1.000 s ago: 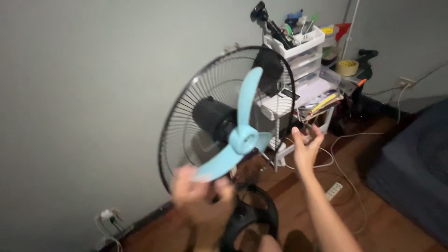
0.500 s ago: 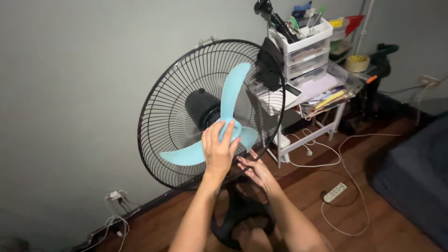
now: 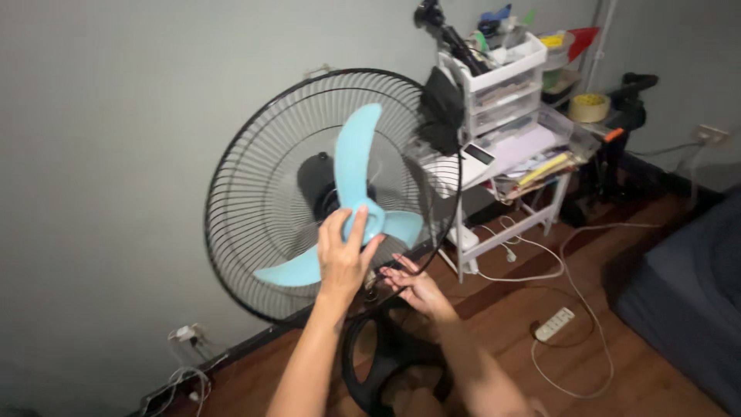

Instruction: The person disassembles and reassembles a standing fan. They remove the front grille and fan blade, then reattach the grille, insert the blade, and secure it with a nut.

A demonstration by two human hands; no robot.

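- The left hand [image 3: 343, 259] is pressing flat against the hub of the light-blue fan blade [image 3: 347, 208], fingers spread and extended rather than curled; it is touching the hub, not gripping it; a second ago this same hand was down near the tip of the lower blade, blurred with motion, so it has travelled up to the centre.
- The right hand [image 3: 413, 287] is reaching in below the hub, near the bottom edge of the rear fan guard [image 3: 262, 201]; its fingers are loosely open and I cannot tell whether they are pinching anything; a second ago it was lifted, palm open, out to the right, so it has come in close beside the left.
- The blade is sitting in front of the black motor housing [image 3: 315, 185], inside the black wire guard; a second ago it was standing proud and skewed, and now it is lying closer to the motor; judging from that, it seems to be seating on the shaft, with the left hand steadying it.
- The whole fan is shifting leftward in view compared with half a second ago.
- Off to the right, a white drawer unit [image 3: 498, 85] is standing on a cluttered tabletop [image 3: 532, 150]; a white power strip [image 3: 554, 323] is lying on the wooden floor [image 3: 617, 371]; the black fan base [image 3: 386, 363] is showing between the forearms.
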